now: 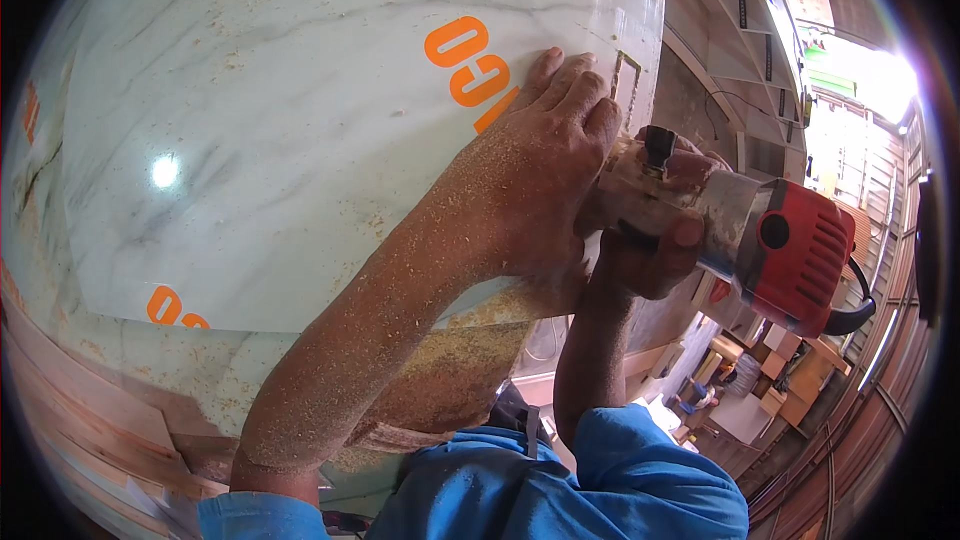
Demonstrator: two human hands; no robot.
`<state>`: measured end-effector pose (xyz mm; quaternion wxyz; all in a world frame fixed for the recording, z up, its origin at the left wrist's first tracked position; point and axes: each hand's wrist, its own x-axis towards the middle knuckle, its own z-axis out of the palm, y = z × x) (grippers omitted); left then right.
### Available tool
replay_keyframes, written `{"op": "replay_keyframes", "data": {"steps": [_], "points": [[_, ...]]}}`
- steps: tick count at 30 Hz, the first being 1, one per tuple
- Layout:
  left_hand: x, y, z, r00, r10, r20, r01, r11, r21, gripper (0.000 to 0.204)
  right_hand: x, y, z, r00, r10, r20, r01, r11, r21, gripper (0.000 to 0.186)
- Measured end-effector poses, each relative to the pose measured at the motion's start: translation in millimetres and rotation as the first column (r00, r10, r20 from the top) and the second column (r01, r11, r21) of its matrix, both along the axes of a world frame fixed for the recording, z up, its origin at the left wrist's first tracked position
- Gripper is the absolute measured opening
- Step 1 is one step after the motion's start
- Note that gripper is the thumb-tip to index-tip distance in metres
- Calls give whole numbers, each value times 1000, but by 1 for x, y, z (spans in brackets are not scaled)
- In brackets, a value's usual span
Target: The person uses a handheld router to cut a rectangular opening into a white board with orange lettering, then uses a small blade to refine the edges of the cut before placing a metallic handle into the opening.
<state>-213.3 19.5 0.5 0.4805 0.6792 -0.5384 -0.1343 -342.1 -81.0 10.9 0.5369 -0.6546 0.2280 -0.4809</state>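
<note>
Blue sleeves [600, 485] enter from below, the sawdust-coated left hand [545, 165] lying flat with fingers [570, 80] extended on the marbled panel [300, 140], while the right hand [660, 240] grips the red router [770, 245] at the panel's right edge, beside the left hand.

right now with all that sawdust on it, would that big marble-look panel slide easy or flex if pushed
The panel looks glossy, with a bright glare spot, so probably slippery under the loose sawdust. It lies broad and flat, likely stiff and heavy. The left hand presses on it beside the red trimmer, which suggests it can shift.
</note>
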Motion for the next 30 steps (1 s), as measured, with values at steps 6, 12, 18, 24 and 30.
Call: {"op": "replay_keyframes", "data": {"steps": [6,12,18,24,30], "points": [[0,1,-1,999,0,39,0,1000,4,88,-5,-3,-3,999,-11,39,10,999,35,87],[-1,2,1,999,5,53,-6,1000,15,90,-8,-13,-4,998,34,-57,-39,996,-82,70],[-1,1,2,996,-7,92,2,999,53,89,-10,-11,-3,998,5,-62,-10,997,-78,70],[-3,1,-1,983,-1,184,-13,997,75,87,-7,-12,-4,998,-32,-55,27,996,-87,69],[-6,0,-4,981,25,191,-35,998,52,81,-11,-14,-1,999,11,-35,-12,999,-30,66]]}}
